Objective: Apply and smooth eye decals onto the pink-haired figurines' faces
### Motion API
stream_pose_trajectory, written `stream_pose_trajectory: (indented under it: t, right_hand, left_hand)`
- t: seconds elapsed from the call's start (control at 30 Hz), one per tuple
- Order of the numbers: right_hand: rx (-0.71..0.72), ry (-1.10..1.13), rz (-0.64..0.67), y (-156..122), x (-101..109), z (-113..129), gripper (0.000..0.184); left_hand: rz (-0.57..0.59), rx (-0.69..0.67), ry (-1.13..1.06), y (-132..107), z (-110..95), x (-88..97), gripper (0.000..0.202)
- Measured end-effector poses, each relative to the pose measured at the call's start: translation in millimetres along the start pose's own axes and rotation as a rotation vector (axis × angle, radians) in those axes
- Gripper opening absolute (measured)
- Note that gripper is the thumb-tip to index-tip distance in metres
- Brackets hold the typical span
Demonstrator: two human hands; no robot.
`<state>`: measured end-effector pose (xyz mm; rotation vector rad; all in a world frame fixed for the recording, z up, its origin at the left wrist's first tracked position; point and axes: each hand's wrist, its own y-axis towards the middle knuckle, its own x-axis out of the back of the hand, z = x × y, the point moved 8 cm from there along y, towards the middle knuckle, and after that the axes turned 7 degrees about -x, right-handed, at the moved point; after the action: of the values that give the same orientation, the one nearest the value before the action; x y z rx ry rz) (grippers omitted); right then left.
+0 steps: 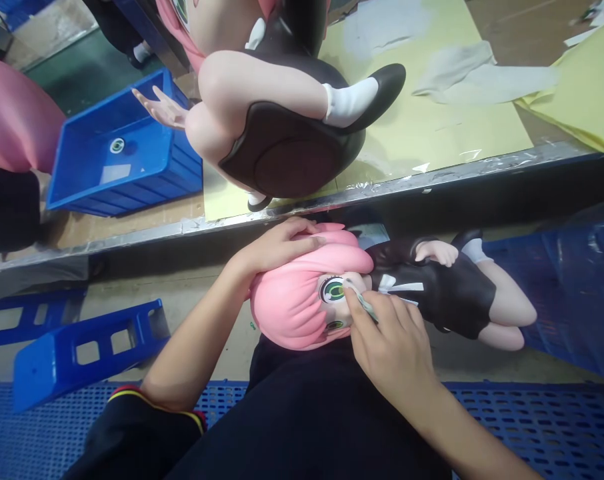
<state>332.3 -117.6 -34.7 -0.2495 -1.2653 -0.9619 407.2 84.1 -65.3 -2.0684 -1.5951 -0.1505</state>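
Note:
A large figure with pink hair (292, 297), green eyes and a black dress (432, 287) lies on its side across my lap, head to the left and bent legs to the right. My left hand (287, 243) curves over the upper side of its hair and holds the head. Close to the figure's face, my right hand (389, 337) pinches a small pale cloth (365, 303), its fingertips beside the upper green eye (333, 290). The cloth is mostly hidden by the fingers. The lower eye shows only partly.
A second such figure (277, 127) sits tipped on the table's yellow sheet (382, 140). Left of it stands a blue bin (127, 190) with a loose eye piece (117, 145). Pale cloth (462, 70) lies farther right. A blue stool (87, 350) is at lower left.

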Motion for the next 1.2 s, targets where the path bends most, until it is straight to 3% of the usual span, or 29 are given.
stream_pose_trajectory:
  t: [1.2]
  right_hand:
    - [0.089,0.137,0.022,11.0,-7.4,-17.5,0.033]
  left_hand:
    - [0.059,0.02,0.057,20.2,9.5,-3.9,0.035]
